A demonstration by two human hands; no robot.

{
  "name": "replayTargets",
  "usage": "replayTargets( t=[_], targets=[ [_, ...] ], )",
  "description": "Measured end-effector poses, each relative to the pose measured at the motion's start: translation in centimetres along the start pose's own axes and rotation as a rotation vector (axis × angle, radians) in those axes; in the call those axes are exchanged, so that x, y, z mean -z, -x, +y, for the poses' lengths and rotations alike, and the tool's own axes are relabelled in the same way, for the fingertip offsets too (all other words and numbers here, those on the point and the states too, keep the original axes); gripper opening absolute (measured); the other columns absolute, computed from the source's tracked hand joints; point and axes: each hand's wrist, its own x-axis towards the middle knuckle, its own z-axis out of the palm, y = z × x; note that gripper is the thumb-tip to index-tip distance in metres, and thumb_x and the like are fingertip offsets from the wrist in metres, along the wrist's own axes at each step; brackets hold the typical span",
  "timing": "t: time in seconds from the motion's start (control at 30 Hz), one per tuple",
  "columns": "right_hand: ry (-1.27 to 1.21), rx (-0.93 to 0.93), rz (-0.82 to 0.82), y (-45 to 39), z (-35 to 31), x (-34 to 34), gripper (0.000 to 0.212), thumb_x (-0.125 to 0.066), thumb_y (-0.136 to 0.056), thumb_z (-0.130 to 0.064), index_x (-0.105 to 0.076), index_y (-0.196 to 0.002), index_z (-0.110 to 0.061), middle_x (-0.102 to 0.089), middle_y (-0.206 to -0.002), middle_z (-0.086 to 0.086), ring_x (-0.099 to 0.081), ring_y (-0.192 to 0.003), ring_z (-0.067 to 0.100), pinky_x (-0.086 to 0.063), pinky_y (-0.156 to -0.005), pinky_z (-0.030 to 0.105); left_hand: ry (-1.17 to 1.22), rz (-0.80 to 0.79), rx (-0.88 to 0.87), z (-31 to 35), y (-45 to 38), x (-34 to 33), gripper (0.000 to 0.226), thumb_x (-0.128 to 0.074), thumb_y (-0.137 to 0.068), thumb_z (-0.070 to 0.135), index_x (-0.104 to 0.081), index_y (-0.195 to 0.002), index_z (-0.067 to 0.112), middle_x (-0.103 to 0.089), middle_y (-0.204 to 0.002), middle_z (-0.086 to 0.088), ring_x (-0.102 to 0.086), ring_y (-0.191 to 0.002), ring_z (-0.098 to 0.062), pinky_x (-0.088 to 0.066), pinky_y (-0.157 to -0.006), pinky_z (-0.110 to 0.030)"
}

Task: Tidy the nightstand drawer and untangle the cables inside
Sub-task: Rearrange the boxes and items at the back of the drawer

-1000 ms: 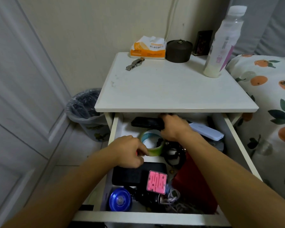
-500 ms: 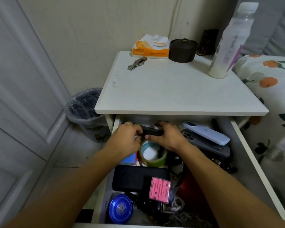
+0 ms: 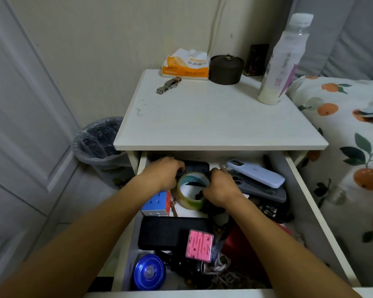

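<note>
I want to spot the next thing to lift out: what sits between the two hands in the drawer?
In the head view, the tape roll lies between the left hand and right hand.

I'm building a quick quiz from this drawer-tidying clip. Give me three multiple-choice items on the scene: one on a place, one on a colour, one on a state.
1. Where does the wristwatch lie?
A. in the drawer
B. on the nightstand top
C. on the bed

2. What colour is the small square maze toy?
A. pink
B. green
C. white

3. How is the drawer?
A. shut
B. taken out and on the floor
C. pulled open

Answers:
1 B, it lies on the nightstand top beside the tissue pack.
2 A, its face is plainly pink.
3 C, its contents show and the left hand and right hand reach in at the tape roll.
</note>
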Motion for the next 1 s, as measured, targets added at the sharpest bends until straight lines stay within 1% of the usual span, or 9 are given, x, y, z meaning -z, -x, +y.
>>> replayTargets(
  t=[0.2,0.3,0.43,0.5,0.6,0.73,0.8,0.9,1.0],
  targets=[
    [-0.108,0.017,-0.01,0.0,0.1,0.4,0.046,-0.056,-0.082,-0.009,-0.053,-0.128,-0.006,-0.058,-0.124,0.018,-0.057,-0.109,0.034,-0.045,-0.075,0.029,0.034,-0.002,0.101,1.0,-0.6,-1.3,0.032,-0.058,-0.087,0.008,-0.057,-0.119,0.015,-0.054,-0.122,-0.015,-0.058,-0.109,-0.036,-0.052,-0.088,-0.041],
    [-0.104,0.076,-0.039,0.2,-0.1,0.4,0.059,-0.053,-0.081,-0.006,-0.047,-0.14,-0.012,-0.055,-0.134,0.016,-0.053,-0.12,0.033,-0.046,-0.087,0.029,-0.009,0.089,0.163,1.0,-0.6,-1.3,0.026,-0.053,-0.089,0.003,-0.059,-0.114,0.009,-0.058,-0.119,-0.018,-0.06,-0.108,-0.039,-0.05,-0.084,-0.042],
    [-0.002,0.18,-0.092,0.9,-0.9,-0.2,0.06,-0.054,-0.082,-0.007,-0.047,-0.141,-0.015,-0.048,-0.138,0.011,-0.049,-0.125,0.031,-0.045,-0.101,0.04,-0.016,0.163,0.206,0.9,-0.4,-1.4,0.022,-0.055,-0.089,0.006,-0.061,-0.111,0.007,-0.062,-0.115,-0.019,-0.061,-0.106,-0.039,-0.049,-0.08,-0.04],
    [0.059,0.167,-0.083,1.3,-0.9,-0.2,0.058,-0.054,-0.084,-0.011,-0.044,-0.141,-0.016,-0.045,-0.134,0.012,-0.049,-0.122,0.034,-0.046,-0.098,0.042,0.086,0.196,0.187,0.8,-0.1,-1.8,0.021,-0.055,-0.09,0.007,-0.065,-0.108,0.009,-0.064,-0.113,-0.015,-0.062,-0.102,-0.035,-0.051,-0.081,-0.039],
    [0.128,0.137,-0.082,2.2,-0.6,0.3,0.047,-0.054,-0.085,-0.012,-0.044,-0.13,-0.015,-0.056,-0.117,0.017,-0.056,-0.106,0.037,-0.049,-0.079,0.038,0.446,0.174,0.136,0.5,1.0,-2.0,0.015,-0.055,-0.094,0.016,-0.07,-0.093,0.019,-0.072,-0.1,-0.005,-0.066,-0.09,-0.023,-0.054,-0.082,-0.037],
    [0.126,0.21,0.04,4.0,-0.6,1.5,0.031,-0.048,-0.085,-0.009,-0.052,-0.115,-0.013,-0.063,-0.109,0.017,-0.058,-0.098,0.039,-0.047,-0.07,0.038,0.73,0.054,-0.023,1.1,4.3,-1.5,0.049,-0.043,-0.099,0.053,-0.063,-0.077,0.014,-0.06,-0.069,-0.002,-0.056,-0.066,-0.014,-0.049,-0.074,-0.042],
    [0.097,0.251,0.127,4.8,-0.5,2.3,0.032,-0.045,-0.085,-0.008,-0.054,-0.115,-0.013,-0.063,-0.108,0.016,-0.058,-0.097,0.039,-0.051,-0.074,0.042,0.76,0.092,-0.123,1.7,6.0,-0.7,0.043,-0.042,-0.096,0.059,-0.067,-0.082,0.027,-0.063,-0.072,0.009,-0.059,-0.069,-0.006,-0.048,-0.073,-0.033],
    [0.054,0.282,0.192,5.8,-0.3,3.4,0.024,-0.044,-0.087,-0.006,-0.05,-0.109,-0.014,-0.063,-0.101,0.016,-0.057,-0.087,0.036,-0.047,-0.067,0.039,0.894,0.19,-0.177,2.8,7.5,1.0,0.028,-0.054,-0.095,0.046,-0.066,-0.118,0.034,-0.072,-0.097,0.016,-0.067,-0.09,-0.001,-0.052,-0.08,-0.015],
    [-0.036,0.317,0.124,6.5,0.1,4.1,0.024,-0.046,-0.095,-0.017,-0.057,-0.117,-0.017,-0.064,-0.104,0.009,-0.059,-0.093,0.028,-0.042,-0.066,0.031,0.857,0.223,-0.164,3.8,8.5,1.5,0.026,-0.057,-0.098,0.028,-0.063,-0.122,0.034,-0.072,-0.09,0.013,-0.067,-0.074,-0.015,-0.053,-0.064,-0.018]
  ],
)
